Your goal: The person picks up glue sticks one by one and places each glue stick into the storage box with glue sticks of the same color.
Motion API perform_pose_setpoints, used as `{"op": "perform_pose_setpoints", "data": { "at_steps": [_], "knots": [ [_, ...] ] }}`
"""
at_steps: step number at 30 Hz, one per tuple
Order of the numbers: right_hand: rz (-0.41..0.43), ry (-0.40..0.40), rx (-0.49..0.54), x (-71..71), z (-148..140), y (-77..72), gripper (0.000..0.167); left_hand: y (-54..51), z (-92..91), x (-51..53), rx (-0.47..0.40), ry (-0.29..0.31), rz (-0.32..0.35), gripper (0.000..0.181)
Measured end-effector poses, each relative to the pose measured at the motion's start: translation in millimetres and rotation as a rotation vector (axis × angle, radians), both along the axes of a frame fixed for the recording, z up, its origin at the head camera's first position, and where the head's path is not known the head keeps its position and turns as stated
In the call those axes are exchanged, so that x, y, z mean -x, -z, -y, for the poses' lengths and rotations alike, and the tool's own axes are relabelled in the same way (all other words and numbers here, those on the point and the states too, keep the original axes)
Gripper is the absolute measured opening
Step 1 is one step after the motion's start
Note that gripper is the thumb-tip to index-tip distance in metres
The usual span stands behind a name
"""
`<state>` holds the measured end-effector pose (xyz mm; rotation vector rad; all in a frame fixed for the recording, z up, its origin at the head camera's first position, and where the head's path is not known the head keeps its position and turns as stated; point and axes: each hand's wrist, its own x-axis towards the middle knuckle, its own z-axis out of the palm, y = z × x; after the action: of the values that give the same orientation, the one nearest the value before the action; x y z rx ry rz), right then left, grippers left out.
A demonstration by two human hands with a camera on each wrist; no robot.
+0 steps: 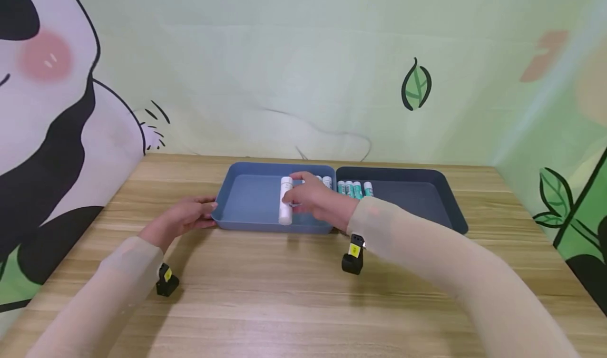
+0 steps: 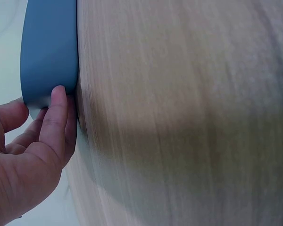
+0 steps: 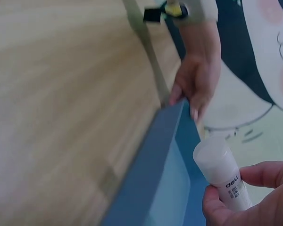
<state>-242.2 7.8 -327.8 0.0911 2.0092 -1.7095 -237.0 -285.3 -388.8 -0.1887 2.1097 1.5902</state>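
Note:
Between thumb and fingers, my right hand (image 1: pixel 310 193) holds a white glue stick (image 1: pixel 285 202) upright over the blue tray (image 1: pixel 248 223). In the right wrist view, the glue stick (image 3: pixel 226 176) shows a translucent cap and the print "deli". My left hand (image 1: pixel 192 213) is at the tray's near left corner. The left wrist view shows its fingertips (image 2: pixel 59 92) on the outer wall of the blue tray (image 2: pixel 49 47), thumb by the rim. More white-capped sticks (image 1: pixel 327 181) are in the tray's right part, partly hidden by my right hand.
A dark navy tray (image 1: pixel 417 200) stands against the blue tray's right side. Several teal-labelled sticks (image 1: pixel 349 188) stand along its left part. The wooden table (image 1: pixel 265 294) extends in front, and a printed wall cloth (image 1: pixel 237 84) hangs behind.

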Motion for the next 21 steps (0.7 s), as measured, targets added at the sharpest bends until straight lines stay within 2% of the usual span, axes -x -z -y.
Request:
{"op": "perform_pose_setpoints", "data": {
  "at_steps": [9, 17, 21],
  "knots": [
    [-0.055, 0.053, -0.049, 35.9, 0, 11.7, 0.072, -2.7, 0.5, -0.5, -0.003, 0.007, -0.008, 0.060],
    [-0.073, 0.029, -0.094, 48.3, -6, 25.8, 0.070, -4.2, -0.3, -1.3, 0.005, 0.004, -0.009, 0.060],
    [-0.066, 0.019, -0.124, 51.8, -8, 28.1, 0.069, -4.1, 1.4, -0.8, 0.004, 0.010, 0.001, 0.061]
  ]
}}
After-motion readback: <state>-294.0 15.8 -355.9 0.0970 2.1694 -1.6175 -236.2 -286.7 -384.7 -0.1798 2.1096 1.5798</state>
